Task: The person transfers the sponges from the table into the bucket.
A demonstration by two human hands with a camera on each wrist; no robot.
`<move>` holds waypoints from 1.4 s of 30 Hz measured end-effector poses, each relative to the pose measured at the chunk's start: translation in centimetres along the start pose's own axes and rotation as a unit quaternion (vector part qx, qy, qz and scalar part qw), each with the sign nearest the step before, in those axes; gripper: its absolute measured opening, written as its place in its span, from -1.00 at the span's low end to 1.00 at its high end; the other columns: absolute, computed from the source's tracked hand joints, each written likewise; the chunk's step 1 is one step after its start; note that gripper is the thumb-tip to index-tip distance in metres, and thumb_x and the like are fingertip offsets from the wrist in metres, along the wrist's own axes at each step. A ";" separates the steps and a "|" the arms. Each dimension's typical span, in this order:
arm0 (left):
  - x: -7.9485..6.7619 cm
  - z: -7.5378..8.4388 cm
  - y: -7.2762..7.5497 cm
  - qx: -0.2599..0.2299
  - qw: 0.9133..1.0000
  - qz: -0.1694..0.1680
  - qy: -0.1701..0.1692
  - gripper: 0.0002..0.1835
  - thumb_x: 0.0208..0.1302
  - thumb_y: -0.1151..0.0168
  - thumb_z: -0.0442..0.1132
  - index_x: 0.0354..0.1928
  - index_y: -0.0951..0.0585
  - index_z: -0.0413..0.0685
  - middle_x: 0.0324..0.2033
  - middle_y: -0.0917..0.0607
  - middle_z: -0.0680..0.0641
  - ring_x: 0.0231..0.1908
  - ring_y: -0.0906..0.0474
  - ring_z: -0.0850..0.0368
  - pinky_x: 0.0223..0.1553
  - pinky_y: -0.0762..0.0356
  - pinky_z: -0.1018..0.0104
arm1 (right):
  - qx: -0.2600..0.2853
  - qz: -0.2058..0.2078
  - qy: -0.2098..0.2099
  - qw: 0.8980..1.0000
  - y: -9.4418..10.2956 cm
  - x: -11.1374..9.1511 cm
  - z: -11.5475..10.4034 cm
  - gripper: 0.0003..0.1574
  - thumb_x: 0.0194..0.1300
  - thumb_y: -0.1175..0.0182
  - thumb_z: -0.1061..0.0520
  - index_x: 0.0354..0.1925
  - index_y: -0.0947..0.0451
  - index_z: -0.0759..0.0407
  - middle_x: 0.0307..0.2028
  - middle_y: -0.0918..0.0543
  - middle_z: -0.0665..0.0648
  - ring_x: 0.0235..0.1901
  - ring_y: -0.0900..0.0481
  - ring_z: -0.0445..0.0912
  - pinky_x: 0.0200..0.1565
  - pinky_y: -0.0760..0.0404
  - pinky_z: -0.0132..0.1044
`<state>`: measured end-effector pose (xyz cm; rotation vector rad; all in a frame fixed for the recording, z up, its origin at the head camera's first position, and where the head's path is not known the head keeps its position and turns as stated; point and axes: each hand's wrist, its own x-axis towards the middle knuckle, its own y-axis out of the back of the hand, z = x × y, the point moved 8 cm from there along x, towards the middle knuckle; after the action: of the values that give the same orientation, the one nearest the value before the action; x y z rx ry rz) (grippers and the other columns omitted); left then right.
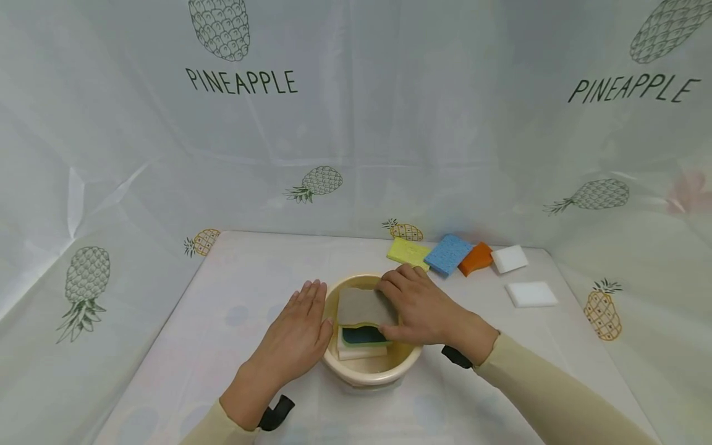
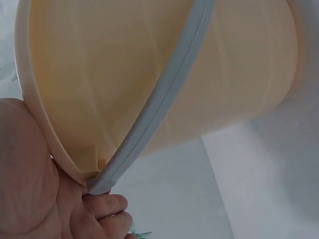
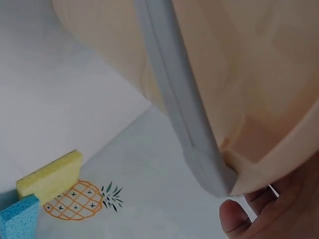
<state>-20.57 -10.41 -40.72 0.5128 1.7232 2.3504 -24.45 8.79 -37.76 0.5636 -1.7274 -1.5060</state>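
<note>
A cream bucket (image 1: 373, 378) with a grey handle (image 2: 164, 89) stands on the table in front of me. Inside it are stacked a white sponge (image 1: 361, 353), a dark-topped sponge (image 1: 364, 336) with a green edge, and on top a grey-faced sponge (image 1: 363, 306) with a yellowish edge. My left hand (image 1: 295, 337) lies against the bucket's left rim, fingers straight and together, thumb at the rim. From over the right rim, my right hand (image 1: 425, 306) grips the grey-faced sponge's right side between thumb and curled fingers. Its other fingertips show outside the rim in the right wrist view.
Behind the bucket to the right lie a yellow sponge (image 1: 408, 253), a blue sponge (image 1: 448, 254), an orange sponge (image 1: 476, 258) and two white sponges, one nearer (image 1: 531, 294) and one farther (image 1: 509, 259). A pineapple-printed sheet (image 1: 356, 123) hangs behind the table.
</note>
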 end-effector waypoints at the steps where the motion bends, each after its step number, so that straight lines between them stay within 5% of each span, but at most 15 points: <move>1: 0.0 0.0 0.0 0.000 1.000 0.001 -0.001 -0.30 0.64 0.01 -0.05 0.58 -0.22 -0.40 0.57 -0.27 -0.36 0.61 -0.15 -0.25 0.60 -0.16 -0.15 | -0.001 -0.003 0.002 1.000 -0.1 0.0 -0.1 -0.27 0.24 -0.31 -0.33 0.19 -0.59 0.08 0.07 -0.61 0.03 0.03 -0.39 -0.03 0.00 -0.38 -0.12; 24: 0.0 0.0 -0.1 -0.008 1.000 0.005 -0.003 -0.30 0.63 -0.02 -0.07 0.58 -0.22 -0.41 0.56 -0.29 -0.37 0.60 -0.15 -0.25 0.60 -0.17 -0.15 | -0.014 -0.041 -0.007 0.999 -1.2 0.2 -0.1 -0.15 0.29 -0.36 -0.36 0.32 -0.58 0.14 0.19 -0.62 0.07 0.14 -0.41 0.01 0.06 -0.39 -0.08; 33: -0.1 0.0 0.0 -0.008 1.000 0.010 -0.005 -0.31 0.63 -0.03 -0.09 0.57 -0.23 -0.42 0.56 -0.30 -0.37 0.60 -0.17 -0.27 0.59 -0.18 -0.17 | 0.011 -0.019 -0.035 0.999 -1.1 -0.3 0.4 -0.26 0.37 -0.31 -0.36 0.26 -0.62 0.10 0.16 -0.61 0.05 0.15 -0.40 0.00 0.14 -0.43 -0.07; 42: 0.0 0.0 -0.1 -0.011 1.000 0.012 -0.001 -0.31 0.62 -0.03 -0.10 0.58 -0.23 -0.41 0.56 -0.30 -0.37 0.59 -0.18 -0.26 0.60 -0.18 -0.15 | -0.013 0.063 -0.044 0.997 0.4 -1.4 1.7 -0.40 0.43 -0.32 -0.21 0.20 -0.64 0.15 0.12 -0.64 0.12 0.12 -0.48 0.05 0.12 -0.50 -0.02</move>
<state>-20.54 -10.42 -40.78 0.5343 1.6970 2.3815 -24.85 11.05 -37.72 0.3731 -1.7723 -1.4820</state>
